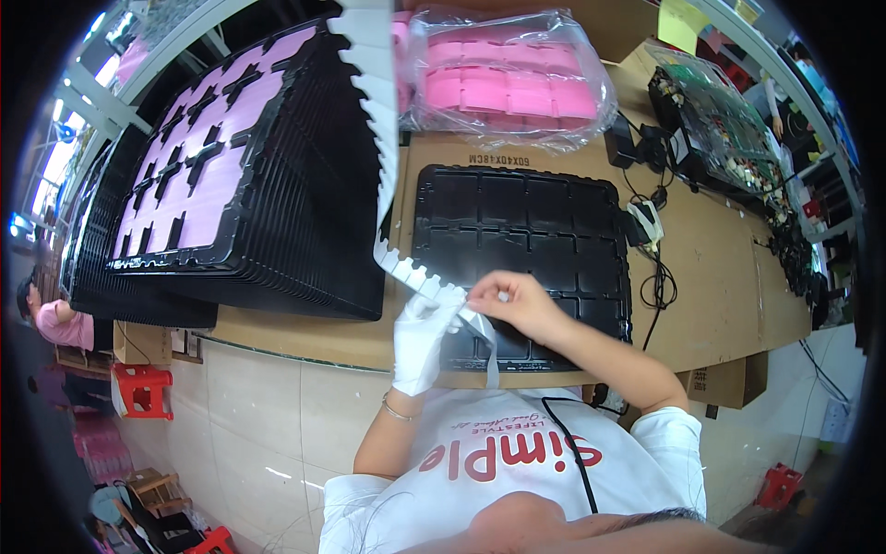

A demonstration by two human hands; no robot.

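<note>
The cardboard-covered counter (715,309) supports, at left, a tall ribbed stack of black plastic trays (309,185) topped with smooth pink sheeting. Centrally lies a glossy, rectangular, compartmented black tray (503,198); beyond it, a crinkled transparent bag (517,78) contains pink pads. A flexible white strip (403,269), notched along one edge, descends from far left to the tray's near side. The left grip (418,342), fabric-gloved, closes around the strip; the bare right grip (517,305) pinches its edge.
</note>
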